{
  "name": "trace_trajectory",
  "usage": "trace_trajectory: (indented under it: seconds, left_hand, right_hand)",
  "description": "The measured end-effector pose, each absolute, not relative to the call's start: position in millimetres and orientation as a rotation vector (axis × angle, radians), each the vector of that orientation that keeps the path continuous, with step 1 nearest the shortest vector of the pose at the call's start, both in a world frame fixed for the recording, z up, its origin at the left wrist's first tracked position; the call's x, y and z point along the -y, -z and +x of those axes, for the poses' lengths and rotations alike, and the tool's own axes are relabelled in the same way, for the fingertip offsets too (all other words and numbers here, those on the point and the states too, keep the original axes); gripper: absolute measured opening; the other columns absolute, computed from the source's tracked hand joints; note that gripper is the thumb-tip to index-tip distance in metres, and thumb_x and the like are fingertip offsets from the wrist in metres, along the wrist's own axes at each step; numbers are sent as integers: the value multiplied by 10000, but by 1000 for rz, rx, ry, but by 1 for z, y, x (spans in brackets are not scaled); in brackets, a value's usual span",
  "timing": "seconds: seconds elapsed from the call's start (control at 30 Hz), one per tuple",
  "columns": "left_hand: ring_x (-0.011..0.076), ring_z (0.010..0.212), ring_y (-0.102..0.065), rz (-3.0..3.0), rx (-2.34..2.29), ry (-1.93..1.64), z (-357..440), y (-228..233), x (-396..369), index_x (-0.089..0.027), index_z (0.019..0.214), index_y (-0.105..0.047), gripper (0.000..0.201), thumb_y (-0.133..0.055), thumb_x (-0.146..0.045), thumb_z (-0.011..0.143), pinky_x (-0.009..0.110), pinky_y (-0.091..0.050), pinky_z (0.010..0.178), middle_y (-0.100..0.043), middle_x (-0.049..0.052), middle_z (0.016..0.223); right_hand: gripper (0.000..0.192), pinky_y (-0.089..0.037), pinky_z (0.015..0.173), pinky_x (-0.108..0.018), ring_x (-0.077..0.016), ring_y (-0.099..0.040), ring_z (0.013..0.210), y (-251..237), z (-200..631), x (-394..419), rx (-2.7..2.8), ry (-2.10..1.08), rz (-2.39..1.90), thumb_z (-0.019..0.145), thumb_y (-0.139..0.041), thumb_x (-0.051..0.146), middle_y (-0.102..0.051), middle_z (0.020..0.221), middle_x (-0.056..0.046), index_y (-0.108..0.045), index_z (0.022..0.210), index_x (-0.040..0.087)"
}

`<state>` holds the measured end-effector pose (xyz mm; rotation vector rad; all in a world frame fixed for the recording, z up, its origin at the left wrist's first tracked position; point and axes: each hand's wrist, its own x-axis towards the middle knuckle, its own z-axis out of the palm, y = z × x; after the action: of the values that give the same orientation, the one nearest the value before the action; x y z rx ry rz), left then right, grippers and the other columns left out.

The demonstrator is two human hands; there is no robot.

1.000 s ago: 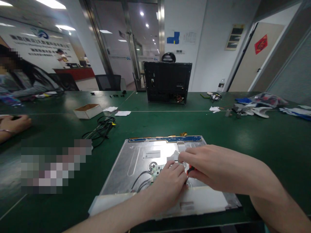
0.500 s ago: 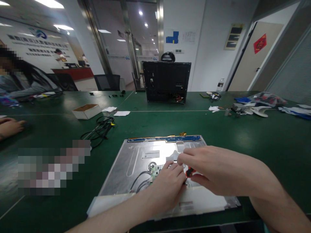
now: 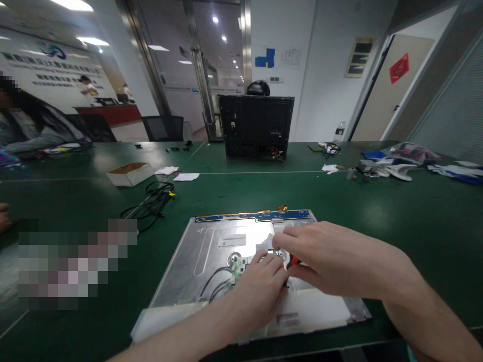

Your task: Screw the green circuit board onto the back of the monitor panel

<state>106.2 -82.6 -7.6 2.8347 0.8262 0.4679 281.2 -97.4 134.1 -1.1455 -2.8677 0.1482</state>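
A flat metal-backed display panel (image 3: pixel 206 251) lies face down on the green table in front of me. Near its middle sits a small green circuit board (image 3: pixel 237 267) with dark cables running from its left side. My left hand (image 3: pixel 262 279) is closed over the board's right part, fingers bent and pressed together. Just right of it, my right hand (image 3: pixel 320 259) grips a screwdriver (image 3: pixel 292 261) by its red and black handle. Its tip points down by my left fingers and is hidden. A blue circuit strip (image 3: pixel 252 216) runs along the panel's far edge.
Black cables (image 3: pixel 151 201) lie coiled left of the panel, beside an open white box (image 3: pixel 130 174). A black monitor housing (image 3: pixel 256 128) stands at the back. Scraps, gloves and a plastic bag (image 3: pixel 409 152) lie at the right. Another person (image 3: pixel 37 123) sits at the far left.
The view has shifted slightly, so most things sit a little further left. The other person's hand at the left edge has drawn back. Both my hands stay at the circuit board.
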Motion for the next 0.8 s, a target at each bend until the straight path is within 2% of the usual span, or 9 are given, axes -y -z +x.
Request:
trace_trajectory:
  seconds: [0.1, 0.27, 0.43, 0.57, 0.8]
  left_hand:
    - [258, 1048, -558, 2825, -837, -469, 106, 5, 83, -197, 1048, -567, 197, -525, -156, 859, 458, -344, 998, -628, 72, 1060]
    - [255, 1007, -567, 2827, -846, -443, 107, 4, 84, -186, 950, -570, 113, -521, -155, 853, 452, -363, 965, -633, 70, 1031]
    - [278, 1104, -531, 2819, -845, -467, 106, 6, 83, -189, 1070, -554, 212, -527, -185, 860, 468, -352, 985, -618, 88, 1117]
    - [296, 1135, -513, 2802, -834, -447, 106, 7, 82, -178, 1135, -530, 298, -527, -160, 838, 488, -354, 981, -599, 104, 1194]
    - [284, 1144, -518, 2781, -805, -455, 106, 5, 82, -180, 1111, -534, 261, -509, -153, 853, 489, -328, 1022, -617, 90, 1180]
  right_hand:
    - [148, -394, 607, -282, -214, -637, 797, -133, 280, 96, 2828, -75, -1232, 865, -591, 204, -667, 908, -47, -536, 1002, 195]
    - [134, -402, 627, -284, -201, -622, 810, -131, 282, 92, 2868, -99, -1186, 868, -528, 96, -650, 926, -44, -531, 963, 190]
    - [287, -393, 655, -273, -171, -570, 802, -130, 286, 95, 2920, -233, -1014, 767, -530, -10, -613, 961, -32, -507, 965, 195]
    - [339, -387, 669, -275, -180, -552, 829, -131, 287, 96, 2931, -249, -975, 725, -521, -30, -608, 969, -31, -506, 976, 197]
    - [353, -379, 672, -270, -171, -545, 818, -130, 288, 95, 2925, -219, -969, 711, -517, -31, -603, 963, -21, -505, 973, 206]
